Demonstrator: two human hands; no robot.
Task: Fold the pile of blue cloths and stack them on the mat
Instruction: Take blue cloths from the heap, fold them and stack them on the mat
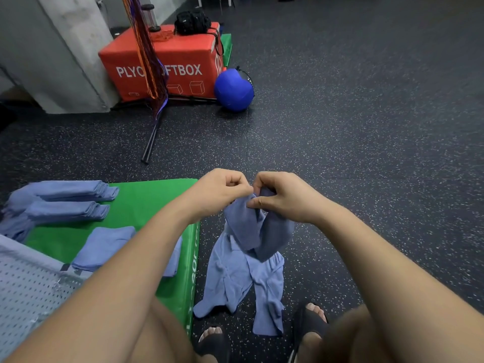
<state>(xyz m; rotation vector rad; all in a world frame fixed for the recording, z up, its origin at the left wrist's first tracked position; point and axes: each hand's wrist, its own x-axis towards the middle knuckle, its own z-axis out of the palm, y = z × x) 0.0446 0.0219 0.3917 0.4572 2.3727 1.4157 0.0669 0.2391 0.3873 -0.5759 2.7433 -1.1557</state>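
Blue loose cloths (pixel 243 284) lie crumpled on the speckled floor (pixel 366 179), lower centre, just right of the green mat (pixel 146 200). Above them the held cloth (pixel 251 226) hangs bunched. The left hand (pixel 220 189) and right hand (pixel 282 195) are close together, both pinching its top edge. Likely step: finding the corners. To do it well, slide the pinches apart along one hem until taut, shake flat, then fold to match size. The folded stacks (pixel 68 200) sit on the mat, middle left. A red box (pixel 162 66) and blue ball (pixel 233 90), upper left, are not involved.
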